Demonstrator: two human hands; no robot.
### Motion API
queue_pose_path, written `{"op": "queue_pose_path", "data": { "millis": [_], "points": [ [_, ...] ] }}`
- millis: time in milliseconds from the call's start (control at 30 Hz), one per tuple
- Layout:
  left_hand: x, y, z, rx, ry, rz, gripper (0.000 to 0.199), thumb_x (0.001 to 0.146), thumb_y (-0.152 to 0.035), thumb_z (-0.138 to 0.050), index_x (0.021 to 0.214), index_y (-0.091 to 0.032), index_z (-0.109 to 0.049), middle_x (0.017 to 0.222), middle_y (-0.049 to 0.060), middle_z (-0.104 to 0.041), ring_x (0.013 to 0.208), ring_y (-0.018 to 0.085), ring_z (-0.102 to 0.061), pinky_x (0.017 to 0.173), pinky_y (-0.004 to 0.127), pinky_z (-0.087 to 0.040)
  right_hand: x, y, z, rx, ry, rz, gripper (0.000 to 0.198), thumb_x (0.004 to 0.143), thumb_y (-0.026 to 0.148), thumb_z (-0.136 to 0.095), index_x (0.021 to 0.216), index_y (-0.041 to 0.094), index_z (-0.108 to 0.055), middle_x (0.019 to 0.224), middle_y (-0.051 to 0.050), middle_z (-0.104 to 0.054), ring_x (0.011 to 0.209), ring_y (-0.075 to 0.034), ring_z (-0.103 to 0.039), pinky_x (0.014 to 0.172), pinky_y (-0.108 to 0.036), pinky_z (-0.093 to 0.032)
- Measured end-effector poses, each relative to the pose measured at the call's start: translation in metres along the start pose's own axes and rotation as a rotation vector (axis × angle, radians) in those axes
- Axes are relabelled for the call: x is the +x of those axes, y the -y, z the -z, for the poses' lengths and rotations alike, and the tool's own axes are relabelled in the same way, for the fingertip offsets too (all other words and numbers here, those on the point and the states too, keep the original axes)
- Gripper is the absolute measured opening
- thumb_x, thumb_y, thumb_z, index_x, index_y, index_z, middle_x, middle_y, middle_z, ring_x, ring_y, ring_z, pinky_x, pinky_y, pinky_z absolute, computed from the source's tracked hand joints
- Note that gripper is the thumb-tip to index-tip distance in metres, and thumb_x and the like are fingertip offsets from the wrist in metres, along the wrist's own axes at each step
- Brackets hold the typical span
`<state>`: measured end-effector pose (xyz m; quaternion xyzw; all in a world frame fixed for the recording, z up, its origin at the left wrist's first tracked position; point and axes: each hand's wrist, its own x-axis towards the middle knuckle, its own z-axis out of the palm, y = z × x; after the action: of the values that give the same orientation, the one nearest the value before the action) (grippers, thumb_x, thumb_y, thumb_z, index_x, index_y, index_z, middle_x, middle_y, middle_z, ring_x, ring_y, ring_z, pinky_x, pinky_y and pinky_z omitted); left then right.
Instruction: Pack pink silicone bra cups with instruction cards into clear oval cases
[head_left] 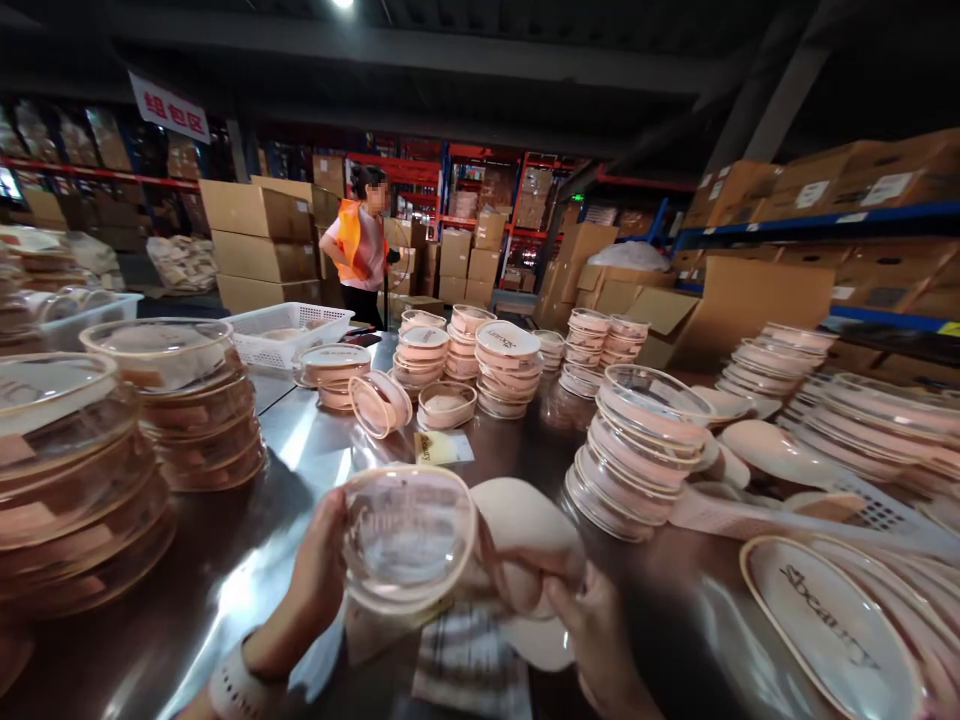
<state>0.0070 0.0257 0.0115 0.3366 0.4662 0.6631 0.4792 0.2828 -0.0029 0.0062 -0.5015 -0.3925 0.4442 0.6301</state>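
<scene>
Clear oval case (409, 538) with a pink rim, held upright low over the steel counter (300, 440) by the left hand (315, 580) clamped on its left edge; beige bra cup (525, 545) pressed just beside it, pinched by the right hand (592, 620). Around them, from largest: cardboard boxes (255, 240) at the back, tall stacks of cases (187, 400) left and right, white basket (289, 330), printed lid (832, 620) lower right, small card (442, 447).
</scene>
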Motion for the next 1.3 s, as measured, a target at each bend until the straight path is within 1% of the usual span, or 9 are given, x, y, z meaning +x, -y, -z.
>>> {"op": "queue_pose_path", "data": {
  "millis": [133, 267, 367, 500, 667, 800, 1033, 1167, 1300],
  "points": [
    [0.021, -0.007, 0.01, 0.117, -0.105, 0.01, 0.078, 0.076, -0.071, -0.058, 0.128, -0.013, -0.053, 0.133, 0.024, -0.06, 0.129, 0.043, -0.054, 0.104, 0.064, -0.045, 0.01, 0.019, 0.004, 0.175, -0.159, 0.004, 0.062, 0.056, 0.048, -0.086, 0.106, 0.019, -0.062, 0.091, -0.007, -0.074, 0.102, -0.033, -0.068, 0.091, -0.043, -0.054],
    [-0.006, 0.012, -0.003, 0.25, -0.055, -0.134, 0.095, 0.052, -0.053, -0.087, 0.134, -0.018, -0.054, 0.16, 0.018, -0.034, 0.151, 0.04, -0.021, 0.123, 0.058, -0.018, -0.012, 0.015, -0.01, 0.28, 0.009, -0.133, 0.069, 0.061, 0.048, -0.088, 0.116, 0.019, -0.06, 0.101, -0.009, -0.074, 0.103, -0.035, -0.068, 0.085, -0.042, -0.057],
    [-0.056, 0.046, -0.023, 0.1, 0.386, 0.014, 0.07, 0.065, -0.067, -0.076, 0.121, -0.027, -0.068, 0.129, 0.013, -0.067, 0.127, 0.042, -0.056, 0.103, 0.062, -0.046, -0.035, -0.006, -0.021, 0.275, 0.187, -0.168, 0.054, 0.072, 0.05, -0.083, 0.111, 0.017, -0.065, 0.102, -0.011, -0.074, 0.098, -0.032, -0.069, 0.085, -0.041, -0.056],
    [-0.092, 0.071, -0.03, -0.02, 0.54, 0.283, 0.056, 0.069, -0.071, -0.073, 0.094, -0.022, -0.079, 0.084, 0.013, -0.078, 0.084, 0.037, -0.074, 0.077, 0.056, -0.059, -0.044, -0.034, -0.019, 0.122, 0.217, -0.111, 0.049, 0.072, 0.057, -0.082, 0.096, 0.015, -0.07, 0.087, -0.009, -0.073, 0.085, -0.026, -0.069, 0.08, -0.036, -0.057],
    [-0.066, 0.041, -0.012, 0.234, 0.537, 0.041, 0.054, 0.077, -0.065, -0.068, 0.108, -0.021, -0.078, 0.111, 0.012, -0.077, 0.101, 0.033, -0.072, 0.089, 0.043, -0.059, -0.022, -0.034, -0.002, -0.186, 0.419, 0.186, 0.044, 0.066, 0.061, -0.084, 0.078, 0.019, -0.075, 0.085, -0.009, -0.073, 0.081, -0.026, -0.069, 0.077, -0.035, -0.059],
    [-0.052, 0.019, -0.009, 0.388, 0.445, -0.184, 0.032, 0.076, -0.049, -0.071, 0.092, -0.023, -0.08, 0.093, 0.009, -0.08, 0.086, 0.026, -0.072, 0.077, 0.031, -0.058, -0.012, -0.033, 0.0, -0.267, 0.588, 0.413, 0.044, 0.084, 0.051, -0.075, 0.122, 0.03, -0.071, 0.123, -0.011, -0.067, 0.112, -0.029, -0.067, 0.095, -0.038, -0.057],
    [-0.057, 0.01, -0.019, 0.344, 0.29, 0.069, 0.037, 0.071, -0.051, -0.072, 0.075, -0.014, -0.073, 0.061, 0.003, -0.066, 0.055, 0.014, -0.053, 0.05, 0.022, -0.039, -0.01, -0.04, -0.007, -0.141, 0.453, 0.307, 0.054, 0.089, 0.06, -0.065, 0.131, 0.026, -0.063, 0.139, -0.018, -0.053, 0.102, -0.029, -0.071, 0.083, -0.04, -0.062],
    [-0.056, 0.011, -0.015, 0.383, 0.285, 0.078, 0.031, 0.074, -0.044, -0.071, 0.079, -0.013, -0.074, 0.065, 0.003, -0.067, 0.06, 0.015, -0.054, 0.054, 0.023, -0.04, -0.015, -0.013, -0.006, -0.175, 0.343, 0.257, 0.046, 0.094, 0.061, -0.055, 0.103, 0.019, -0.072, 0.102, -0.01, -0.064, 0.058, -0.012, -0.06, 0.048, -0.022, -0.051],
    [-0.057, 0.013, -0.012, 0.403, 0.27, 0.064, 0.025, 0.076, -0.039, -0.073, 0.079, -0.014, -0.074, 0.066, 0.002, -0.067, 0.062, 0.014, -0.055, 0.055, 0.023, -0.041, -0.036, 0.002, -0.008, -0.216, 0.629, 0.039, 0.061, 0.09, 0.072, -0.05, 0.069, 0.016, -0.063, 0.05, 0.001, -0.05, 0.039, -0.009, -0.042, 0.036, -0.019, -0.03]
  ]
}}
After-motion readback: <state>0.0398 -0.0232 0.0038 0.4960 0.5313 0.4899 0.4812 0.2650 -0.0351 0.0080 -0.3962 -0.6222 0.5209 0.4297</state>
